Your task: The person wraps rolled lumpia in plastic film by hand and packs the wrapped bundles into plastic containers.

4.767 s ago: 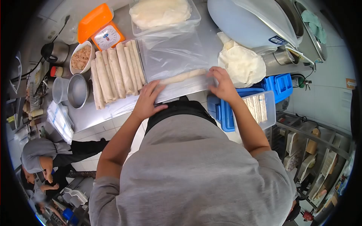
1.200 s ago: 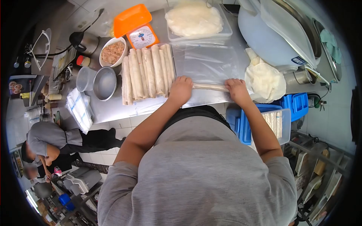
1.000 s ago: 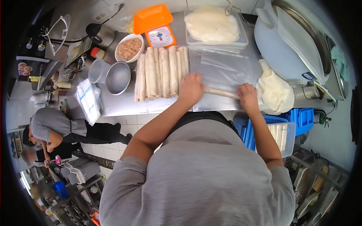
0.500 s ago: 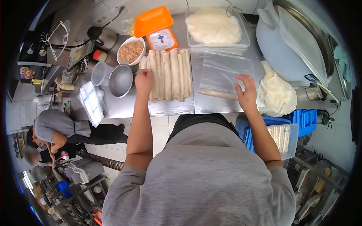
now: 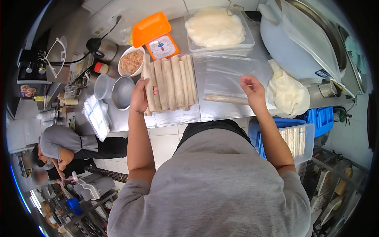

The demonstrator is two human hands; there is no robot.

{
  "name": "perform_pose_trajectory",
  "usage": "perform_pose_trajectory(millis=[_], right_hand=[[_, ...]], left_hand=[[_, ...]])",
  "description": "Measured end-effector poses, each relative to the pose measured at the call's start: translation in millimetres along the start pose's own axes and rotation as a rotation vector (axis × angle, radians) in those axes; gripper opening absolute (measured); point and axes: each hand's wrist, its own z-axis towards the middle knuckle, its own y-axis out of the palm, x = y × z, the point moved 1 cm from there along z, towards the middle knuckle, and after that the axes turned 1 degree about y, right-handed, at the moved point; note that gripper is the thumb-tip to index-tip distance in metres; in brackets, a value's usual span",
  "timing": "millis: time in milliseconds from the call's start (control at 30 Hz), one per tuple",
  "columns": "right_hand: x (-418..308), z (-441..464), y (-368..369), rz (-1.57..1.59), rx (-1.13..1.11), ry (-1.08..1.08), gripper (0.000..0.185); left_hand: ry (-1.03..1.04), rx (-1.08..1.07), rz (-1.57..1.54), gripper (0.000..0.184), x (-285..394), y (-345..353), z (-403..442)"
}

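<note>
My left hand [image 5: 139,96] is closed around a long uncooked spring roll [image 5: 147,75] at the left end of a row of spring rolls [image 5: 173,83]. Its fingertips show on the roll's far side. My right hand [image 5: 254,93] hovers over a clear plastic bag [image 5: 225,75], fingers loosely curled, thumb apart, with nothing seen between them. A single spring roll [image 5: 226,99] lies along the bag's near edge. Right of that hand, a crumpled pile of pale wrappers [image 5: 290,94] rests on the steel counter.
Behind the rolls stand a bowl of minced filling [image 5: 131,61] and an orange scale [image 5: 162,46]. A metal bowl [image 5: 123,93] is at left, a tray of wrappers [image 5: 215,29] at the back. A container of rolls [image 5: 294,140] sits below right. Another person [image 5: 65,144] works at left.
My left hand has come down and left, and the end roll it grips now tilts away from the row. My right hand's fingers have curled in. The view has shifted slightly.
</note>
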Motion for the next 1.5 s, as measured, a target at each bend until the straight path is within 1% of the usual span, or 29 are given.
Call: perform_pose_trajectory(millis=[67, 133, 167, 233, 267, 333, 367, 467, 500, 567, 600, 633, 667, 733, 767, 833, 867, 933, 967, 1033, 1133, 1167, 1233, 1267, 1367, 1500], right_hand=[[0.3, 1.7, 2.4, 0.165, -0.065, 0.081, 0.029], [-31.3, 2.0, 5.2, 0.447, -0.104, 0.29, 0.036], [-39.1, 4.9, -2.7, 0.569, -0.133, 0.332, 0.037], [-46.8, 15.4, -17.1, 0.821, -0.206, 0.403, 0.039], [-42.4, 20.1, -28.9, 0.716, -0.194, 0.371, 0.039], [-24.8, 27.0, -60.2, 0.509, -0.178, 0.306, 0.039], [-14.3, 27.9, -72.8, 0.413, -0.163, 0.34, 0.032], [12.4, 12.7, -85.7, 0.19, -0.14, 0.343, 0.022], [19.2, 7.5, -85.0, 0.056, -0.134, 0.333, 0.015], [54.8, 0.5, -83.7, -0.196, -0.152, 0.212, 0.015], [66.1, -3.6, -83.6, -0.322, -0.163, 0.154, 0.015], [60.4, -6.2, -80.5, -0.655, -0.166, -0.107, 0.015], [55.3, -10.2, -78.6, -0.674, -0.137, -0.199, 0.017], [39.1, -22.1, -72.8, -0.714, -0.085, -0.388, 0.02], [37.7, -26.4, -69.8, -0.72, -0.088, -0.388, 0.021], [37.1, -31.7, -63.9, -0.728, -0.099, -0.393, 0.024], [38.2, -30.4, -64.2, -0.641, -0.081, -0.303, 0.025], [41.4, -25.1, -67.7, -0.468, -0.057, -0.131, 0.028], [42.5, -20.7, -70.4, -0.511, -0.105, -0.103, 0.027], [40.7, -11.4, -74.3, -0.599, -0.198, -0.05, 0.025], [34.5, -5.0, -73.7, -0.528, -0.174, 0.003, 0.024], [31.6, -5.2, -72.7, -0.542, -0.161, -0.045, 0.023], [27.8, -8.6, -69.0, -0.566, -0.135, -0.134, 0.022], [34.3, -9.5, -68.2, -0.589, -0.158, -0.142, 0.021], [52.6, -5.9, -68.8, -0.66, -0.211, -0.166, 0.02], [40.8, 3.0, -72.9, -0.751, -0.225, -0.186, 0.02]], left_hand=[[-0.057, -0.172, 0.058, 0.033, 6.9, 32.0, -4.0], [-0.134, -0.388, 0.15, 0.034, 8.4, 80.7, -6.4], [-0.182, -0.492, 0.22, 0.036, 1.6, 101.6, -3.2], [-0.126, -0.687, 0.427, 0.041, -15.1, 152.2, 0.8], [-0.089, -0.776, 0.533, 0.044, -22.3, 171.4, 4.1], [0.107, -0.957, 0.795, 0.048, -39.9, 192.6, 21.8], [0.212, -1.042, 0.926, 0.051, -50.4, 199.2, 28.8], [0.082, -0.934, 1.002, 0.05, -82.5, 207.2, 42.2], [0.066, -0.942, 1.043, 0.05, -95.4, 204.6, 46.7], [0.034, -0.96, 1.13, 0.05, -123.0, 192.3, 56.2], [0.227, -0.951, 1.176, 0.048, -135.7, 182.1, 59.7], [0.421, -0.937, 1.213, 0.046, -143.8, 171.7, 58.4], [0.62, -0.916, 1.24, 0.044, -151.9, 163.1, 57.6], [0.752, -0.808, 1.249, 0.041, -136.8, 161.7, 30.7], [0.815, -0.751, 1.251, 0.039, -131.1, 160.2, 20.3], [0.64, -0.67, 1.041, 0.035, -139.1, 144.7, 21.3], [0.555, -0.623, 0.937, 0.033, -141.3, 136.5, 24.4], [0.308, -0.615, 1.002, 0.031, -130.9, 132.7, 31.0], [0.183, -0.603, 1.027, 0.031, -127.8, 131.1, 34.1], [0.224, -0.583, 0.981, 0.029, -133.1, 128.2, 43.7], [0.266, -0.549, 0.918, 0.027, -133.1, 124.3, 49.9], [0.272, -0.538, 0.899, 0.026, -132.8, 122.6, 50.1], [0.282, -0.527, 0.994, 0.026, -130.3, 118.8, 46.0], [0.287, -0.522, 1.04, 0.026, -129.5, 117.1, 43.2], [0.568, -0.664, 1.189, 0.024, -126.6, 130.8, 26.5], [0.616, -0.617, 1.161, 0.024, -128.2, 132.4, 38.2]])
